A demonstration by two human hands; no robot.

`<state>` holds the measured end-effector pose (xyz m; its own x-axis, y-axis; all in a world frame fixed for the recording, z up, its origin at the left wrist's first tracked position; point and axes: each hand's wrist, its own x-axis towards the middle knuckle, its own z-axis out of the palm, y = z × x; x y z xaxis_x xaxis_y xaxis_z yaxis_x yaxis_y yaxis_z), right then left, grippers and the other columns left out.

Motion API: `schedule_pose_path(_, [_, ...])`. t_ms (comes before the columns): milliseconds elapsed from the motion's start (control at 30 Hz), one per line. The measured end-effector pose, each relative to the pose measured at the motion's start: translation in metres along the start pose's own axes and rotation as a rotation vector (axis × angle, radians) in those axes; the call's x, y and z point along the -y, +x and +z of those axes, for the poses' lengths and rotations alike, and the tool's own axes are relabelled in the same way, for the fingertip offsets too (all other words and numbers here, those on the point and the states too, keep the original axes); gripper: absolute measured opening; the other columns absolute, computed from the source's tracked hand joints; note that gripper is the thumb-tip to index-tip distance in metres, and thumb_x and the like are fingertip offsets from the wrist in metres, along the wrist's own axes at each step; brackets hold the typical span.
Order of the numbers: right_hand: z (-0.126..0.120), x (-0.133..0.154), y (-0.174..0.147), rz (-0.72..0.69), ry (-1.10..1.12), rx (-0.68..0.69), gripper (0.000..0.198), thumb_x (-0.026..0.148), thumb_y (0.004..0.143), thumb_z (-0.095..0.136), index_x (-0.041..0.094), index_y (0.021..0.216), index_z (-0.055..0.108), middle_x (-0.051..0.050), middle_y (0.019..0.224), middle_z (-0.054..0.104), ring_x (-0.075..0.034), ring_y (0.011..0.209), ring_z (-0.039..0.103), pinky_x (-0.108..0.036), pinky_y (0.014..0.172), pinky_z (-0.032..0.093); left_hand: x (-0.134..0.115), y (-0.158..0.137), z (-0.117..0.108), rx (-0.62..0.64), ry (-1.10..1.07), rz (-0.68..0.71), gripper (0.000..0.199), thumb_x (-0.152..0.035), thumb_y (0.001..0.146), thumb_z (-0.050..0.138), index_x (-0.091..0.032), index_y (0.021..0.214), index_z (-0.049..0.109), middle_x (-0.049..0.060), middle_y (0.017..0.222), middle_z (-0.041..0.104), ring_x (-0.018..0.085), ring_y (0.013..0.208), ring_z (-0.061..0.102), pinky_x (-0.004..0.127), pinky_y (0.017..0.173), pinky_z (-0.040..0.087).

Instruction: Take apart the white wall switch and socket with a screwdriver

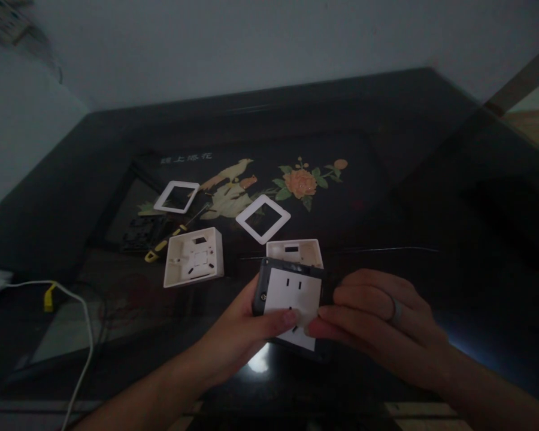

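Note:
A wall socket [304, 281] with a white face and a dark grey frame is held up over the dark table. My left hand [251, 326] grips it from the left, the thumb lying across the white face. At its right edge, my right hand [372, 308] has thumb and fingers pinched together against the socket; whatever lies between those fingertips is hidden. Just behind the socket stands a white mounting box [312, 246], partly covered. Another white mounting box [215, 257] sits open side up to the left.
Two white cover frames [247, 230] [160, 203] lie farther back. A yellow-handled screwdriver [160, 246] rests beside a dark slotted part [139, 233]. A white cable [90, 326] with a yellow tag [48, 299] runs down the left. The glossy table [386, 209] meets a wall behind.

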<state>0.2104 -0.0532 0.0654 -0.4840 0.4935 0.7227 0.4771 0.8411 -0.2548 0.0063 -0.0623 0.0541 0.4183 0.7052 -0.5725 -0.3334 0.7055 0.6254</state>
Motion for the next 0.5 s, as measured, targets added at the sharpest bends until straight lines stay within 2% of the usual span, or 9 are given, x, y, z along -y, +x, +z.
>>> schedule_pose_path(233, [0.0054, 0.0029, 0.002, 0.24, 0.186, -0.01, 0.018, 0.032, 0.091, 0.066, 0.018, 0.079, 0.066, 0.0, 0.068, 0.062, -0.01, 0.062, 0.06, -0.022, 0.053, 0.052, 0.0004, -0.0004, 0.003, 0.006, -0.128, -0.028, 0.047, -0.02, 0.06, 0.093, -0.018, 0.099, 0.068, 0.004, 0.09, 0.076, 0.016, 0.083, 0.07, 0.026, 0.076, 0.053])
schedule_pose_path(400, [0.0028, 0.002, 0.0034, 0.276, 0.225, 0.033, 0.015, 0.032, 0.094, 0.062, 0.02, 0.09, 0.07, -0.002, 0.08, 0.066, -0.012, 0.072, 0.065, -0.024, 0.059, 0.056, -0.0019, 0.0024, 0.003, 0.035, -0.198, -0.025, 0.045, -0.015, 0.06, 0.092, -0.018, 0.098, 0.069, 0.001, 0.084, 0.076, 0.014, 0.078, 0.07, 0.024, 0.072, 0.052])
schedule_pose_path(500, [0.0011, 0.0016, 0.0035, 0.279, 0.239, 0.057, 0.011, 0.03, 0.094, 0.062, 0.023, 0.091, 0.07, -0.001, 0.078, 0.065, -0.013, 0.07, 0.064, -0.025, 0.058, 0.056, -0.0025, 0.0027, 0.0007, 0.027, -0.177, -0.031, 0.046, -0.017, 0.06, 0.092, -0.018, 0.099, 0.068, 0.002, 0.085, 0.075, 0.014, 0.078, 0.069, 0.024, 0.071, 0.051])
